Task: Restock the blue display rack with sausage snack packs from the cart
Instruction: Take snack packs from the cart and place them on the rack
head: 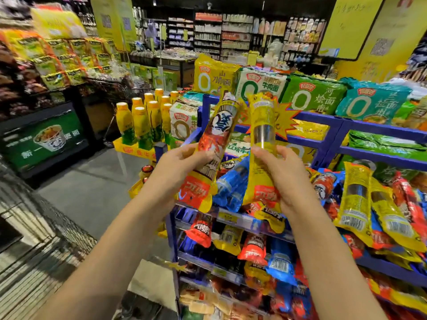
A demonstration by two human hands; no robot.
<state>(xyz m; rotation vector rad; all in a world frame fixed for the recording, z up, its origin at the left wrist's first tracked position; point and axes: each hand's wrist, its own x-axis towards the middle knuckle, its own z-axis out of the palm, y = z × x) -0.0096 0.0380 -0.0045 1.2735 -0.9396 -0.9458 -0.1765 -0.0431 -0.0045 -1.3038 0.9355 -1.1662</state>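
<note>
My left hand point(179, 169) grips a long yellow and red sausage snack pack point(215, 144), printed side towards me, tilted up to the right. My right hand point(280, 174) grips a second yellow sausage pack point(263, 135), its clear back side showing, held nearly upright. Both packs are raised above the blue display rack point(328, 132), over its upper sausage shelf. That shelf holds a heap of blue point(233, 183), yellow point(357, 199) and red packs. Lower shelves hold more packs point(251, 248).
Noodle bags point(314, 93) lie on the rack's top. Yellow-capped bottles point(143, 121) stand on a yellow stand to the left. A wire cart's mesh edge point(57, 229) runs along the lower left. Grey floor point(92, 181) lies between cart and rack. A cardboard box point(152, 280) sits below.
</note>
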